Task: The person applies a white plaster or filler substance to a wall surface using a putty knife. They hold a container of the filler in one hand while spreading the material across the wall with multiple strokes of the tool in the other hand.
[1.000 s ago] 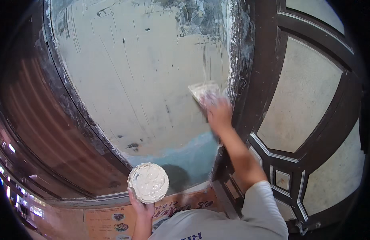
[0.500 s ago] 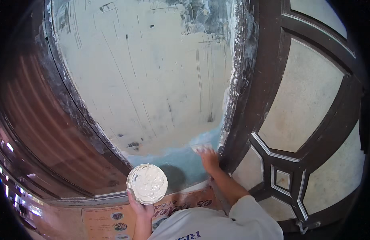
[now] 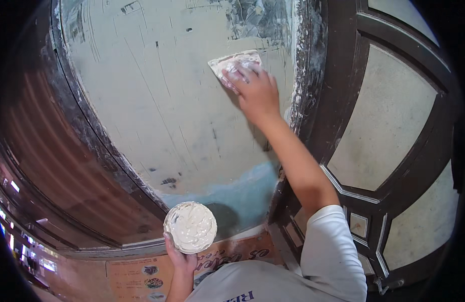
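One reddish-brown panel (image 3: 76,166), glossy and streaked, fills the left side, with small bright lights at its lower edge. Next comes an orange printed sheet (image 3: 129,284) along the bottom, partly hidden by the person's grey shirt (image 3: 237,282). Above it spreads a pale panel (image 3: 142,100), coated greenish-beige and scored with thin dark lines; a blue-green band crosses its foot and a grey, rough patch marks its upper right. Its dark borders are flecked with white. To the right is a dark brown door (image 3: 338,100) with light insets.

The left hand (image 3: 182,259) is curled around a round tub (image 3: 192,251) of white paste (image 3: 195,224), thumb at its side, other fingers mostly hidden; the tub is in front of the pale panel's lower edge. The right hand (image 3: 257,95), fingers bent, grips a flat paste-smeared scraper (image 3: 235,58) over the upper right part of the pale panel; whether its edge touches cannot be told.

Counted: one tub, two hands, one scraper, and at least four insets in the door.
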The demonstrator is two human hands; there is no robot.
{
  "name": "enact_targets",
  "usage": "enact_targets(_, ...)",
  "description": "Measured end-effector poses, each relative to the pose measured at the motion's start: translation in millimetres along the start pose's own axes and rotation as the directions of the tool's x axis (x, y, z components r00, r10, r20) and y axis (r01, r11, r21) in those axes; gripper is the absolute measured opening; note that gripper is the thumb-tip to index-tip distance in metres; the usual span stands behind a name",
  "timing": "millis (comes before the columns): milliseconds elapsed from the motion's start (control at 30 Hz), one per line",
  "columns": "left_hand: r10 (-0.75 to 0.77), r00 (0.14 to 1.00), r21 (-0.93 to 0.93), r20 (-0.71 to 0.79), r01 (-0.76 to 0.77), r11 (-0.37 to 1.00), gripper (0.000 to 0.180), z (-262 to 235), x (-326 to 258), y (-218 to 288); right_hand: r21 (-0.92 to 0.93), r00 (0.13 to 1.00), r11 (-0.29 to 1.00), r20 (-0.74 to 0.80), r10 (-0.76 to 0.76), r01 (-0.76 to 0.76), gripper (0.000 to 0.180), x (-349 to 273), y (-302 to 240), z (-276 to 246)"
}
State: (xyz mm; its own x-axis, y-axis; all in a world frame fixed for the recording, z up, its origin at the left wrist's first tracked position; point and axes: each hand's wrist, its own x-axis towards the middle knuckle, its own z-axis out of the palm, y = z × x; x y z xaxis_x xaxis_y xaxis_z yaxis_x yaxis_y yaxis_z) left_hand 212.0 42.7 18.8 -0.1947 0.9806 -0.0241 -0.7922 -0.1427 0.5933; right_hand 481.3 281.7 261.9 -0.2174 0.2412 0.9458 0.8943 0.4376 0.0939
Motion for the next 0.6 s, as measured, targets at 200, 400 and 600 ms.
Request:
enact_targets(200, 0.012, 1.0, -0.036, -0.002, -0.012, 0.999, 0.063, -15, -3, 0, -0.108, 0.939, 0.982, 0.292, 0.181, -0.156, 0.047, -241, -19, 72)
enact_targets(400, 0.049, 0.997, 0.021, -0.06, -0.048, 0.999, 0.064, -18, -2, 5, 0.019, 0.833, 0.953, 0.491, 0.254, -0.302, 0.041, -351, -33, 49)
enact_targets(600, -0.004, 1.0, -0.004, -0.028, 0.004, 1.0, 0.064, -14, 6, -1, -0.096, 0.988, 0.984, -0.048, 0.146, -0.15, 0.047, -104, 30, 14)
